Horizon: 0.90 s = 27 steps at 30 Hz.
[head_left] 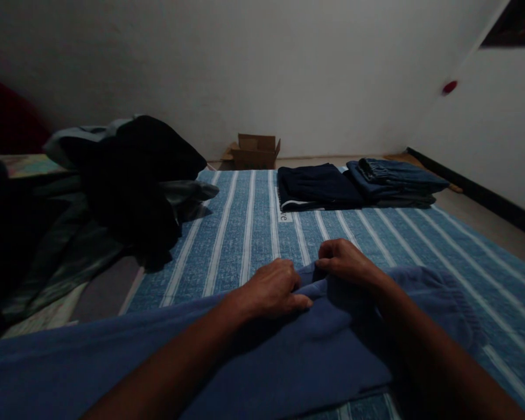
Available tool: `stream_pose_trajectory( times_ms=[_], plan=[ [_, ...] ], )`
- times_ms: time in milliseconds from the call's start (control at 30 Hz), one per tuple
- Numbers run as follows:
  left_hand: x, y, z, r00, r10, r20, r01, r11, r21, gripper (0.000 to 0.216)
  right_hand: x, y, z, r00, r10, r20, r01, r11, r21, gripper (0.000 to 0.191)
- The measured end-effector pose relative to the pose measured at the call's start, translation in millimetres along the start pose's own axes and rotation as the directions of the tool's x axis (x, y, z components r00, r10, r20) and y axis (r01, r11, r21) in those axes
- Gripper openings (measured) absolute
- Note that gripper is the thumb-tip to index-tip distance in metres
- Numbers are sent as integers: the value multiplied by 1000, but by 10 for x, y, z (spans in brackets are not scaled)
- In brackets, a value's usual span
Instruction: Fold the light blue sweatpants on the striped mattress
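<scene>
You're in a home bedroom: a striped mattress on the floor, folded clothes, a laundry heap, bare walls.

Blue fleece garment spread flat, near edge bunched

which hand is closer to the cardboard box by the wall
Left. The left hand lies almost straight below the cardboard box; the right hand sits further off to its right.

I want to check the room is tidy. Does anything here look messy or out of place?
Yes. A loose heap of dark clothes sprawls over the left edge of the striped mat, unlike the two neatly folded stacks at its far end. An open cardboard box sits against the wall.
</scene>
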<state>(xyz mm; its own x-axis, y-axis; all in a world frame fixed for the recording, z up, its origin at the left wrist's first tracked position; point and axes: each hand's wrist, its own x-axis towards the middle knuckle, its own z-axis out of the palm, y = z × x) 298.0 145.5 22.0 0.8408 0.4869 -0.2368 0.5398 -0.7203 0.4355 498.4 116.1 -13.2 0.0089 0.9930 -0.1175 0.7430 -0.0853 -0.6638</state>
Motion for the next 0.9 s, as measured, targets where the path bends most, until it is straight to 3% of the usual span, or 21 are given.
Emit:
stream_pose_trajectory(
  times_ms=[133, 333, 467, 600, 700, 800, 900],
  plan=[
    [41, 21, 98, 999, -15, -32, 16, 998, 61, 17, -43, 55, 14, 1000, -14, 19, 12, 994, 107, 8],
    [69, -18, 190, 997, -55, -51, 55, 998, -4, 14, -163, 24, -30, 988, -134, 79, 116, 973, 197, 19],
    [64, -16, 201, 998, -44, -39, 44, 999, -10, 16, -252, -51, -98, 937, -290, 196, 290, 957, 31, 22],
    [43, 8, 223, 997, -51, -62, 51, 999, -14, 12, -314, -96, -108, 911, -301, 282, 368, 902, -225, 21],
    [12, 19, 264, 996, -35, -78, 35, 999, -8, 7, -358, -99, -90, 912, -292, 288, 377, 872, -312, 9],
    [-50, 41, 339, 978, -19, -209, 30, 998, 48, 13, -414, -82, -81, 910, -302, 285, 387, 865, -319, 9],
    [-144, 91, 435, 912, 64, -404, 3, 987, 162, 24, -477, -49, -79, 909, -340, 243, 400, 875, -272, 11]
  ],
)
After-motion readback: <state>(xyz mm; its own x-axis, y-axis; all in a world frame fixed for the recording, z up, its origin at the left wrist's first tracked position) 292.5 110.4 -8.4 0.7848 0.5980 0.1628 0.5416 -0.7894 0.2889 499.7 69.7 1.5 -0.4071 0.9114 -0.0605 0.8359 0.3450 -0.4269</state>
